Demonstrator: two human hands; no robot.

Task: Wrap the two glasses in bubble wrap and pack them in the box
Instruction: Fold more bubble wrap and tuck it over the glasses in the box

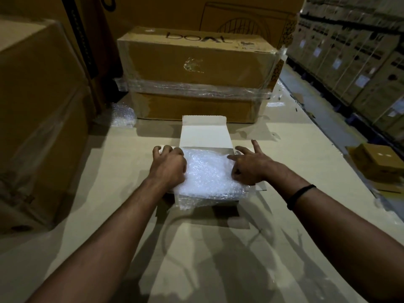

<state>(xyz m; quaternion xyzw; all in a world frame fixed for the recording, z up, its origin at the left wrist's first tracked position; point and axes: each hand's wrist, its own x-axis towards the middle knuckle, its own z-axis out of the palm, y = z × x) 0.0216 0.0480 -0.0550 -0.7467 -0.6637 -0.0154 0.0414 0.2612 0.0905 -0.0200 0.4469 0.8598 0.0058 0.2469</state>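
Note:
A small white box (pixel 204 133) stands open in the middle of the cardboard work surface, its lid flap raised at the far side. A mass of bubble wrap (pixel 207 176) fills the box and spills over its near edge. No glass shows through the wrap. My left hand (pixel 169 166) presses down on the left side of the wrap, fingers curled over the box's left rim. My right hand (pixel 248 166) lies on the right side of the wrap, with index finger and thumb spread and the other fingers curled into it.
A large taped carton (pixel 196 62) stands just behind the box. A loose bubble wrap scrap (pixel 122 114) lies to the back left, beside tall wrapped cartons (pixel 37 106). A small brown box (pixel 380 165) sits at the right edge. Stacked cartons (pixel 354 57) line the aisle on the right.

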